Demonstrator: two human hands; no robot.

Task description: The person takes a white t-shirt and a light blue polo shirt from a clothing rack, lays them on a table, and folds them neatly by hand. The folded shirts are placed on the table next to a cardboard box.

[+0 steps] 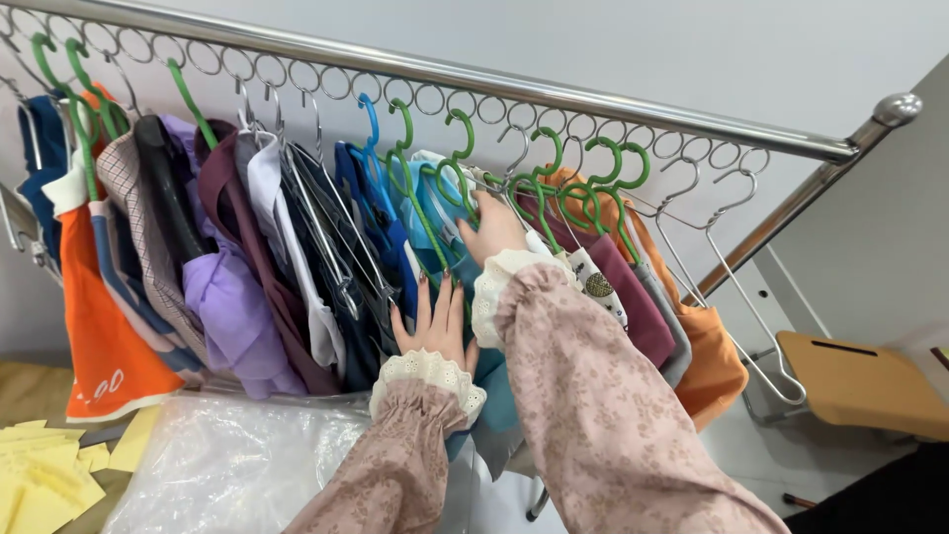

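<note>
Two hands work among clothes on a steel rail [613, 107] — the left hand [432, 326], fingers spread flat, presses dark blue garments [361, 257]; the right hand [491, 229] curls around a green hanger [457, 176] bearing a teal garment [494, 386].

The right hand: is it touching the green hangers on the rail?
Touching. The head view shows the right hand with its fingers among the green hangers, pressed against them.

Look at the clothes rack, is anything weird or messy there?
Mostly tidy. The odd bit: two bare metal hangers at the rack's right end hang empty and slanted, beside the orange garment, while every other hanger carries clothes.
</note>
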